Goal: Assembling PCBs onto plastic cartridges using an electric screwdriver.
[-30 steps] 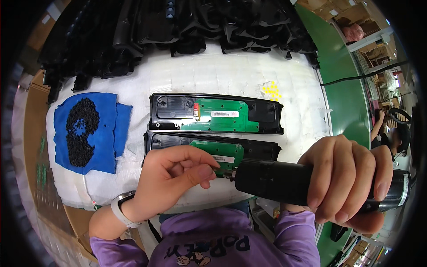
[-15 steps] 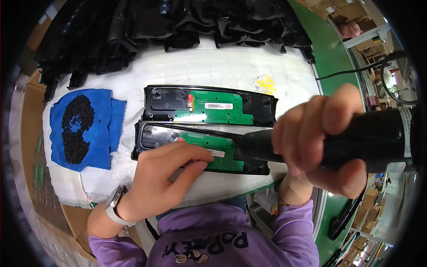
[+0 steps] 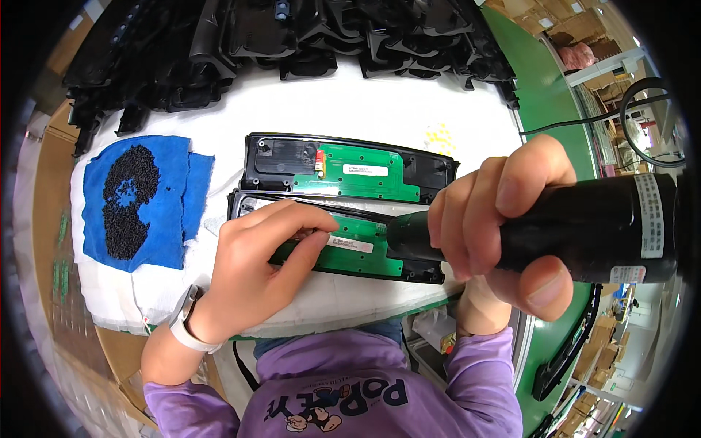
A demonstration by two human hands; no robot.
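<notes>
Two long black plastic panels lie side by side on a white padded table [image 3: 380,109], each with a green circuit board set in it. My left hand [image 3: 270,255] rests on the near panel [image 3: 343,252], fingertips pressing its green board. My right hand [image 3: 504,226] grips a thick black electric screwdriver [image 3: 584,230], held level with its nose over the right part of the near board. The far panel [image 3: 350,169] lies untouched behind it. The screwdriver's tip is hidden by its own body.
A blue cloth [image 3: 142,197] heaped with small black screws lies at the left. Several black plastic housings [image 3: 292,36] are stacked along the far edge. A green conveyor [image 3: 555,109] runs along the right, with a black cable [image 3: 584,120] across it. Small yellow bits [image 3: 440,136] sit near the far panel.
My right hand has lifted the screwdriver up and to the right, closer to the camera. My left hand slid slightly right along the near board.
</notes>
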